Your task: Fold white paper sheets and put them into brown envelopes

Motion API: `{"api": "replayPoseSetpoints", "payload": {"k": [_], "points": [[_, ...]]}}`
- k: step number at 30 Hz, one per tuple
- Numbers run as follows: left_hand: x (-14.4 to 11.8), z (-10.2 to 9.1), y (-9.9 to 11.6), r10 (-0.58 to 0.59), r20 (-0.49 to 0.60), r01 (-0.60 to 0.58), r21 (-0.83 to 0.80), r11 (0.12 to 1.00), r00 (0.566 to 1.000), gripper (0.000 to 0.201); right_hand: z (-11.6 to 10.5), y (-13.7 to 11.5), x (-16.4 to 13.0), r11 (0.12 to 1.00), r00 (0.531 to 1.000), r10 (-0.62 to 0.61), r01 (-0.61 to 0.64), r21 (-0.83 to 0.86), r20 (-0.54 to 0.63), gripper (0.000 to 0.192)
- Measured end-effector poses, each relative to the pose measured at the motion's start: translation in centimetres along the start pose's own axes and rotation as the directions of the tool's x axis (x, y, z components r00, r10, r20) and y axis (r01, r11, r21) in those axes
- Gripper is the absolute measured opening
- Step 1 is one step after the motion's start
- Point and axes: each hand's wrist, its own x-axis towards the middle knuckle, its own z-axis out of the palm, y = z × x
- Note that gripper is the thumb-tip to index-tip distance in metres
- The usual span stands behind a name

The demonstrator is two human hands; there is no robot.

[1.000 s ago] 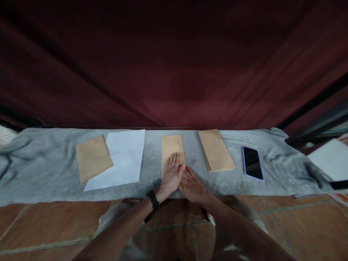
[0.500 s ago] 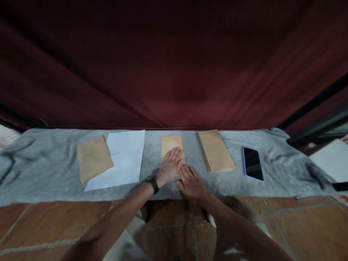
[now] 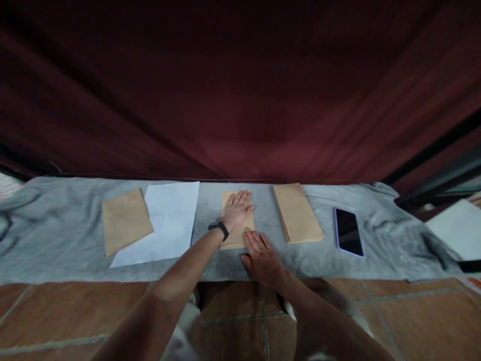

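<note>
A brown paper envelope (image 3: pixel 235 237) lies flat on the grey cloth in front of me. My left hand (image 3: pixel 237 208), with a black band on its wrist, rests flat across the envelope's upper part, fingers stretched out. At the envelope's lower right corner lies my right hand (image 3: pixel 262 254), its fingertips on the paper and its fingers extended. Neither hand grips anything. To the right is a stack of brown envelopes (image 3: pixel 299 214). On the left, another brown envelope (image 3: pixel 126 220) partly covers white paper sheets (image 3: pixel 175 218).
The grey cloth (image 3: pixel 210 265) covers a long, narrow surface. A phone (image 3: pixel 348 231) in a lilac case lies at its right. Behind hangs a dark red curtain (image 3: pixel 240 125). Below is a tiled floor (image 3: pixel 75 306). A white flat object (image 3: pixel 458 228) stands at the far right.
My left hand has slid up the envelope, away from my right hand, uncovering its lower part. My right hand has shifted slightly towards me.
</note>
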Motion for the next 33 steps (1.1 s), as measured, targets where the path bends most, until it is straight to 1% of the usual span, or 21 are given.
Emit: {"api": "replayPoseSetpoints", "payload": {"k": [4, 9, 11, 14, 16, 19, 22, 27, 31, 33], "points": [[-1.9, 0.3, 0.1, -0.059, 0.003, 0.059, 0.001, 0.998, 0.998, 0.063, 0.2, 0.1, -0.1, 1.000, 1.000, -0.006, 0.006, 0.012, -0.008, 0.059], [-6.1, 0.2, 0.5, -0.043, -0.003, 0.043, 0.039, 0.998, 0.999, 0.061, 0.4, 0.2, -0.1, 1.000, 1.000, 0.009, -0.010, 0.012, 0.005, 0.059], [-8.0, 0.1, 0.8, -0.035, 0.018, 0.035, 0.035, 0.999, 0.999, 0.060, 0.3, 0.3, -0.2, 1.000, 1.000, 0.006, -0.006, 0.005, 0.010, 0.059], [-10.5, -0.1, 1.4, -0.056, 0.078, 0.056, 0.007, 0.998, 0.995, 0.059, 0.2, 0.3, -0.3, 1.000, 1.000, -0.012, 0.012, 0.002, 0.015, 0.060], [-11.7, -0.2, 1.8, -0.072, 0.078, 0.072, -0.006, 0.997, 0.994, 0.059, -0.1, 0.4, -0.4, 1.000, 1.000, -0.019, 0.019, 0.001, 0.019, 0.060], [-12.2, -0.4, 2.4, -0.065, 0.011, 0.065, -0.009, 0.998, 0.998, 0.057, -0.5, 0.7, -0.2, 1.000, 1.000, -0.011, 0.011, 0.011, 0.027, 0.057], [-11.9, -0.6, 2.6, -0.052, -0.028, 0.052, -0.021, 0.998, 0.998, 0.057, -0.6, 1.2, 0.4, 0.999, 0.999, 0.027, -0.029, 0.041, 0.038, 0.053], [-11.6, -0.3, 2.8, 0.000, -0.031, -0.002, -0.082, 0.997, 1.000, 0.056, -0.1, 1.9, 1.4, 0.995, 0.995, 0.081, -0.084, 0.056, 0.057, 0.053], [-11.6, 0.1, 2.9, 0.007, -0.030, -0.012, -0.175, 0.985, 1.000, 0.058, 0.4, 2.1, 1.9, 0.992, 0.992, 0.119, -0.121, 0.029, 0.043, 0.055], [-11.6, 0.0, 2.9, 0.018, -0.022, -0.022, -0.194, 0.981, 1.000, 0.058, 0.5, 2.0, 2.0, 0.990, 0.990, 0.137, -0.138, 0.025, 0.038, 0.055]]}}
